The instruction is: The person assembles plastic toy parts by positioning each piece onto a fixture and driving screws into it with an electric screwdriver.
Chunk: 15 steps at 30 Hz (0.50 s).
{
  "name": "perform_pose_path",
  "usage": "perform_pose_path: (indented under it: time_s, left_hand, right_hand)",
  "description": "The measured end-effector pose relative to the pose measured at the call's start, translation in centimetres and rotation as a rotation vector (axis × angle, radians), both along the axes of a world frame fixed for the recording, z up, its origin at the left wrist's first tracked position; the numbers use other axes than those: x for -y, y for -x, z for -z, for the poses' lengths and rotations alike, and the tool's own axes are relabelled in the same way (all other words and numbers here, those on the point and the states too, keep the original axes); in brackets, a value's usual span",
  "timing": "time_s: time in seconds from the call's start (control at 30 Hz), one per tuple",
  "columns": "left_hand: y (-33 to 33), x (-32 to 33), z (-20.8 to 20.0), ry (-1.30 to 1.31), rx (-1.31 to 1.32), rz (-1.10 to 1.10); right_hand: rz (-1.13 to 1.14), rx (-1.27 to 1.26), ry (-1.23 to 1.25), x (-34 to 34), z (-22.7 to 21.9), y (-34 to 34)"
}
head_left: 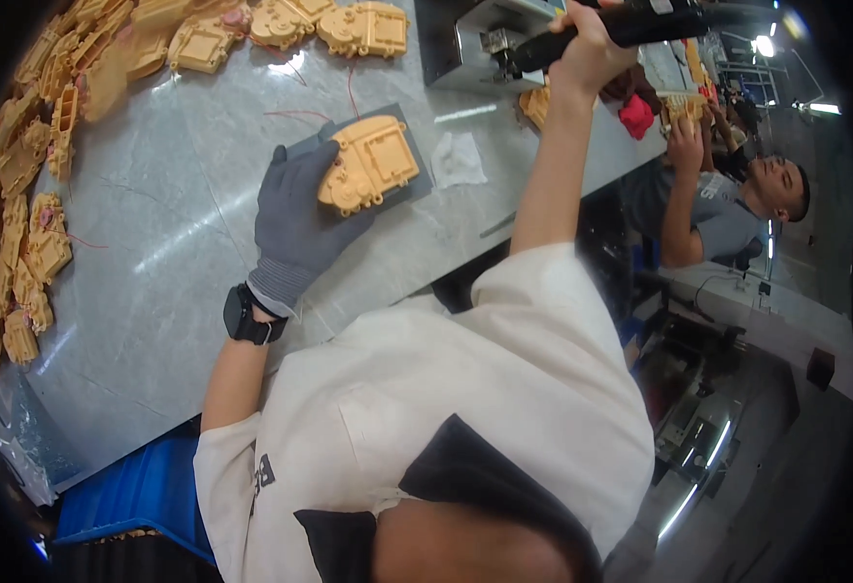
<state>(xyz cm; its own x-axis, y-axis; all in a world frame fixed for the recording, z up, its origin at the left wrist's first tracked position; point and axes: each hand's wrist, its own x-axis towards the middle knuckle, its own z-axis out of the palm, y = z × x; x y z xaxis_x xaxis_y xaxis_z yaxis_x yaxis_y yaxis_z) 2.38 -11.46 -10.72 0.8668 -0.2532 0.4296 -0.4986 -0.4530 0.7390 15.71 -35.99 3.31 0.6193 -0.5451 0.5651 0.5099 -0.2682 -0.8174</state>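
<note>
My left hand (305, 214), in a grey knit glove, is closed on the left edge of a yellow-orange plastic housing (376, 163). The housing lies tilted on a dark grey pad (419, 182) on the table, its moulded ribs and round recesses facing up. A thin red wire runs out near its far edge. Off to the far right, my bare right hand (594, 49) is wrapped round a thick black bar-shaped handle (640, 23). That handle reaches left to a metal machine box (460, 49); how the two join is not clear.
Many similar housings (52, 238) are heaped along the table's left and far edges, some trailing red wires. A white cloth or paper (460, 158) lies right of the pad. A blue bin (135, 496) stands below the table edge. A co-worker (728, 199) handles a housing at right.
</note>
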Motion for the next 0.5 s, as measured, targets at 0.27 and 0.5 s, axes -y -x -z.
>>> perform_pose_path:
  time_s: [0.27,0.5]
  left_hand:
    - [-0.3,-0.2,0.5,-0.034,-0.015,-0.013]
    - [0.0,-0.4,-0.6,0.03,-0.012,-0.014]
  right_hand:
    - [-0.307,-0.038,-0.27,-2.0,3.9,7.8]
    - [-0.642,0.016,-0.413,-5.9,1.2,9.8]
